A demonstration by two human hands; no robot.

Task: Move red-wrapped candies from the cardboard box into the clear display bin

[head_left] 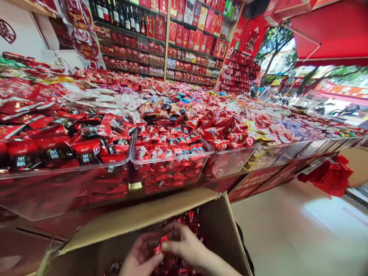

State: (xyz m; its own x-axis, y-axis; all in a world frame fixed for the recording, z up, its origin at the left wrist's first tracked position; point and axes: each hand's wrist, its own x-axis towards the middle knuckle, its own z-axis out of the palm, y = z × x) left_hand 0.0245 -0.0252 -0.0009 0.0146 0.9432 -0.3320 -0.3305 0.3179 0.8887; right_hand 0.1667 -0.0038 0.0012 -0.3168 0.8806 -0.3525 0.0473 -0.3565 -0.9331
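Note:
Both of my hands are inside an open cardboard box (236,237) at the bottom of the head view. Red wrapped candies (191,216) lie in the box beneath and behind them. My right hand (184,243) pinches a shiny red candy (160,245) between thumb and fingers. Close beside it on the left, my left hand (143,253) has its fingers curled around the same candy, with the thumb touching its lower edge. Just beyond the box stands a clear bin (172,158) full of small red candies.
Clear bins of larger red-and-black candies (54,155) stand at the left, and more bins run off to the right. Shelves of bottles and red boxes (198,38) rise behind. A red bag (330,174) hangs at the right above the tiled floor (281,230).

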